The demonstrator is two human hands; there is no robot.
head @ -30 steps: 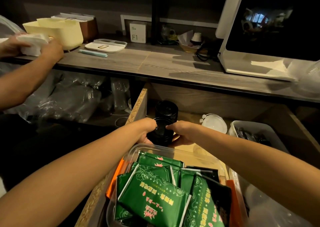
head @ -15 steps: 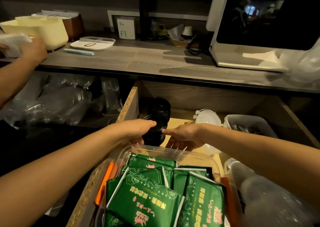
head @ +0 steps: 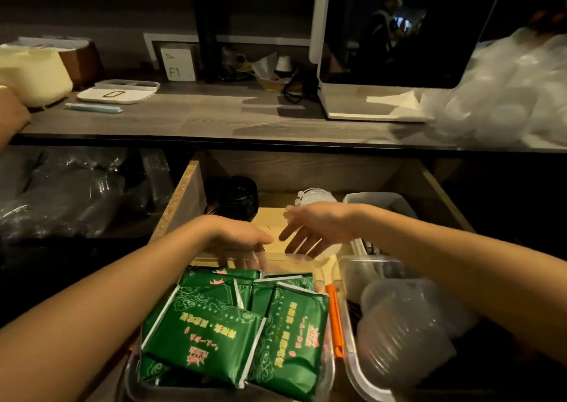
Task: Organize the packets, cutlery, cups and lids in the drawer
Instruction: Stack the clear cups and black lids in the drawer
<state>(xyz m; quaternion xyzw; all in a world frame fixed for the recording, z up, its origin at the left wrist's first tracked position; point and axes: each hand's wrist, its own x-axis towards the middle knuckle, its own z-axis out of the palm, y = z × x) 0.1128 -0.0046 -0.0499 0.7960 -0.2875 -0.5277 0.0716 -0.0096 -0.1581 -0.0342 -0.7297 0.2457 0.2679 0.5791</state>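
Note:
The wooden drawer stands pulled out. Green packets fill a clear tub at its front. Black lid stacks sit at the back left. A stack of white lids and a grey cutlery bin stand at the back right. Clear cups lie in a clear bin at the front right. My left hand hovers palm down over the tub's far rim, holding nothing. My right hand is open, fingers spread, above the bare drawer floor.
A grey counter runs above the drawer, bearing a white screen stand, a white tray, a cream box and bagged clear lids. Another person's arm shows at the far left. Bagged cups fill the left shelf.
Both my hands have let go of the black lid stack and drawn back toward the tub. The black stack now stays at the drawer's back left. My right hand has spread open.

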